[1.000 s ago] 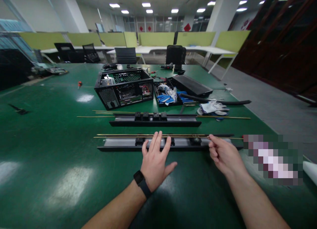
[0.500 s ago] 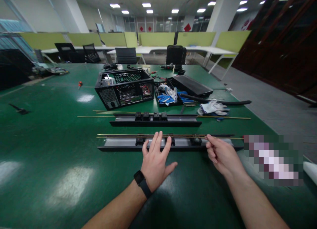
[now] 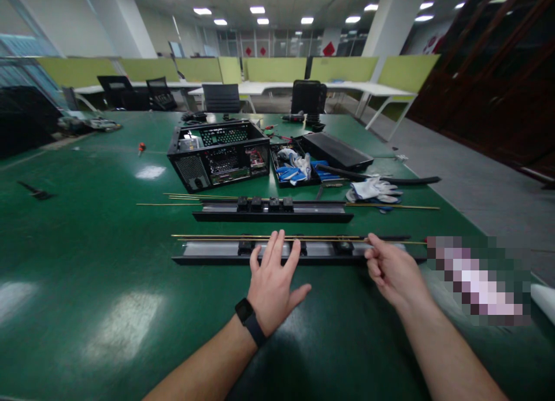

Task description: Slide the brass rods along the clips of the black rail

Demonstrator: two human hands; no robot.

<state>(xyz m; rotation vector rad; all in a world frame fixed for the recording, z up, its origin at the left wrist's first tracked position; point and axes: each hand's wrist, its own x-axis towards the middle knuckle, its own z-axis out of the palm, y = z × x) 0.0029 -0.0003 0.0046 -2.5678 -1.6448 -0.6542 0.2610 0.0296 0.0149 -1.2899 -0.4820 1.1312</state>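
Two thin brass rods run lengthwise along the nearer black channel, which has a pale inside and several black blocks set in it. My left hand, with a watch on the wrist, lies palm down, fingers spread, its fingertips at the rods in the channel's middle. Toward the channel's right end, my right hand pinches one of the rods between thumb and forefinger. A second black channel with black blocks lies just beyond, and more brass rods stick out past both its ends.
Beyond the channels stand an open black computer case and a tray of blue-white gloves. A white glove and a black tube lie at the right. A blurred-out patch covers something by my right arm.
My right hand has shifted slightly to the right, and the left end of one brass rod has slid right with it. My left hand stays in place.
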